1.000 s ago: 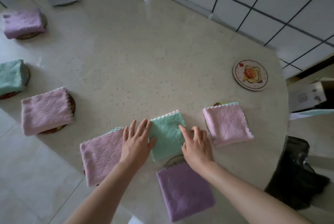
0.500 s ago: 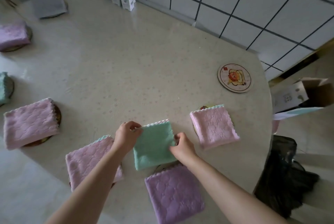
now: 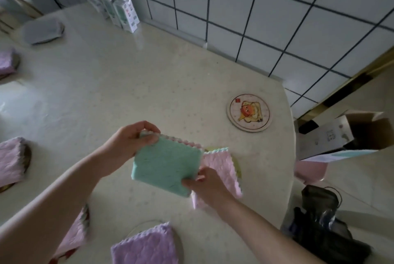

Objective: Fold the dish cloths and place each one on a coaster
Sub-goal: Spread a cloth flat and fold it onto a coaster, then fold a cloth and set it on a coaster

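Both hands pinch the folded green cloth (image 3: 166, 163) above the counter (image 3: 128, 84) — left hand (image 3: 132, 144) at its far corner, right hand (image 3: 206, 182) at the near one. Held by corners alone, its layers may sag open before the bare coaster (image 3: 248, 112) — or drag the pink cloth (image 3: 223, 168) askew.

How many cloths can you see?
7: green cloth held up, right pink cloth behind it, purple cloth at the bottom, lower-left pink cloth, left pink cloth, lilac cloth at the left edge, grey cloth top left. Others may be hidden.
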`<state>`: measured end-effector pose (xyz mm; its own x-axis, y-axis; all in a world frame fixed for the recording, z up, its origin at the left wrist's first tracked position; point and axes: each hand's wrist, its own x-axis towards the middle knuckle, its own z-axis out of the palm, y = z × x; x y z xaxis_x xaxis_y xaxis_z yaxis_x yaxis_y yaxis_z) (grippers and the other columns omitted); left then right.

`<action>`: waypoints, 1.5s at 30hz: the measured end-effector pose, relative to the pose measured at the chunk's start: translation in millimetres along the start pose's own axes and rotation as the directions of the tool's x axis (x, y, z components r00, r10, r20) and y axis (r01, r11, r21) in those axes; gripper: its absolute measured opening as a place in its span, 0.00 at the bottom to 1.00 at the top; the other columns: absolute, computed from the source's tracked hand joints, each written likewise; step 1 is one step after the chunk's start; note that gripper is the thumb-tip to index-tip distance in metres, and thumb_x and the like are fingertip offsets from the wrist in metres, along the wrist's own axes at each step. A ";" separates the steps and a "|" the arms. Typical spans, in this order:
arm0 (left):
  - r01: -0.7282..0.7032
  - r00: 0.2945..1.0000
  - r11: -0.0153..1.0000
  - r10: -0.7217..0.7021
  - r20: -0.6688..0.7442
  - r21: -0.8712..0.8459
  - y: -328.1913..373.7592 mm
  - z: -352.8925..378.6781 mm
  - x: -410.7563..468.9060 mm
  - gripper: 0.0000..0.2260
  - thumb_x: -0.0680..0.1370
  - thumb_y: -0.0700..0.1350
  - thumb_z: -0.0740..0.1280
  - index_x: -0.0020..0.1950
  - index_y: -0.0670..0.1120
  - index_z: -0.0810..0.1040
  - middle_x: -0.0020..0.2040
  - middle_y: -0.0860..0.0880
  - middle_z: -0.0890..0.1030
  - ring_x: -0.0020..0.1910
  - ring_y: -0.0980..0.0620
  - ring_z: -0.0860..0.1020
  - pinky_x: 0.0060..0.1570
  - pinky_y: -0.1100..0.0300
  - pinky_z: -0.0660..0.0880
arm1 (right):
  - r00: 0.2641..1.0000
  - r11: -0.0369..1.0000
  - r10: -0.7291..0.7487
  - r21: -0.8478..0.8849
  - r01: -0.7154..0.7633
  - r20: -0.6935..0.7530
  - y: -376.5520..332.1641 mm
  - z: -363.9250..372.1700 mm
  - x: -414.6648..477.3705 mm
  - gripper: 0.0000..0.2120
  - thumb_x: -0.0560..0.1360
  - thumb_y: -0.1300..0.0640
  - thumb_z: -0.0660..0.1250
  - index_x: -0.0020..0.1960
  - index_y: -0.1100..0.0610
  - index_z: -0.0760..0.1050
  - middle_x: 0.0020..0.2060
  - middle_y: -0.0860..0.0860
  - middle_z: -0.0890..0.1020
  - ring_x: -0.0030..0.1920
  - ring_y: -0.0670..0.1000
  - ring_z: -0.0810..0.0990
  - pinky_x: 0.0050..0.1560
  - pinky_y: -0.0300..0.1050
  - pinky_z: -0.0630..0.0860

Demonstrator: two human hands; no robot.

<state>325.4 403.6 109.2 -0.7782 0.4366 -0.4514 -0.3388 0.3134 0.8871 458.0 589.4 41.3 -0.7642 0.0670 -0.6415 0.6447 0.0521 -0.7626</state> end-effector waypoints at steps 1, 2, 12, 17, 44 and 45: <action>0.001 1.000 1.000 -0.002 -0.009 -0.031 9.6 9.8 10.6 0.07 0.70 0.43 0.71 0.46 0.45 0.80 0.38 0.47 0.77 0.36 0.52 0.75 0.34 0.60 0.73 | 1.000 0.999 -0.024 0.023 0.024 -0.006 -8.1 -17.4 -0.7 0.07 0.71 0.60 0.71 0.43 0.53 0.74 0.40 0.48 0.79 0.40 0.47 0.77 0.39 0.37 0.74; 0.002 1.000 0.998 -0.004 -0.027 -0.055 18.7 21.0 22.0 0.07 0.71 0.40 0.71 0.49 0.44 0.80 0.39 0.46 0.77 0.35 0.52 0.76 0.33 0.60 0.74 | 0.999 0.997 -0.049 0.053 0.050 -0.014 -16.5 -35.9 -1.1 0.06 0.71 0.62 0.71 0.44 0.55 0.74 0.41 0.50 0.80 0.42 0.49 0.79 0.40 0.39 0.75; 0.103 0.988 0.945 -0.133 -0.078 -0.309 40.9 135.8 149.8 0.08 0.76 0.38 0.68 0.55 0.40 0.78 0.44 0.45 0.80 0.37 0.50 0.80 0.39 0.57 0.81 | 0.952 0.977 -0.015 0.200 0.080 -0.306 -48.1 -192.9 52.2 0.07 0.73 0.57 0.68 0.51 0.55 0.77 0.48 0.52 0.82 0.48 0.50 0.81 0.47 0.50 0.81; 0.140 0.978 0.974 -0.164 -0.127 -0.177 23.3 163.8 206.3 0.07 0.75 0.38 0.70 0.52 0.42 0.79 0.46 0.42 0.81 0.41 0.48 0.81 0.45 0.53 0.81 | 0.899 0.991 0.019 0.128 0.041 -0.437 -37.5 -234.9 99.0 0.12 0.74 0.54 0.69 0.55 0.58 0.76 0.50 0.56 0.80 0.49 0.52 0.80 0.49 0.53 0.81; 0.204 0.939 0.963 -0.142 -0.314 0.177 -14.8 184.9 219.6 0.13 0.67 0.40 0.76 0.50 0.48 0.84 0.44 0.50 0.83 0.44 0.50 0.82 0.49 0.52 0.81 | 0.848 0.943 -0.190 -0.333 0.017 -0.496 -38.5 -281.6 158.5 0.08 0.71 0.60 0.70 0.50 0.54 0.81 0.46 0.49 0.82 0.49 0.47 0.78 0.47 0.37 0.70; 0.204 0.937 0.963 -0.139 -0.321 0.178 -15.3 185.4 219.7 0.13 0.68 0.40 0.76 0.51 0.48 0.84 0.44 0.50 0.83 0.44 0.50 0.82 0.49 0.53 0.81 | 0.848 0.939 -0.191 -0.344 0.011 -0.494 -38.2 -282.6 160.3 0.08 0.71 0.60 0.70 0.50 0.54 0.81 0.46 0.49 0.82 0.49 0.47 0.78 0.47 0.37 0.69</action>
<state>257.7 651.1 -21.4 -0.8518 0.0944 -0.5154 -0.3906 0.5411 0.7447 315.9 879.7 -8.9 -0.7625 0.5392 -0.3576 0.6030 0.3919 -0.6948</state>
